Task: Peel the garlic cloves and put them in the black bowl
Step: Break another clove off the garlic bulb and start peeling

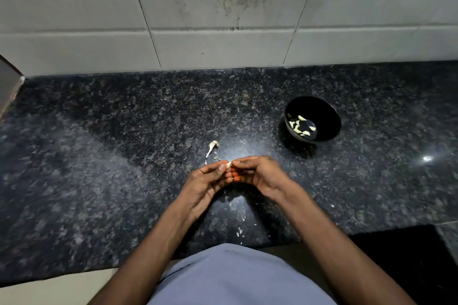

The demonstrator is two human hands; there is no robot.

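Both hands, left hand & right hand, pinch one garlic clove between fingertips, above the worktop. Clove is small, light, skin thin & slippery, so better grip at the ends. Black bowl w/ peeled cloves is near, to the right.

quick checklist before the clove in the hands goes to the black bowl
1. Small pale garlic clove pinched between left hand and right hand: ok.
2. Clove fully peeled: cannot tell, fingers cover it.
3. Round black bowl upright, open, to the right: ok.
4. Room in bowl, only a few peeled cloves: ok.
5. Dark speckled granite counter clear between hands and bowl: ok.
6. Loose white garlic skin lies outside the bowl: ok.
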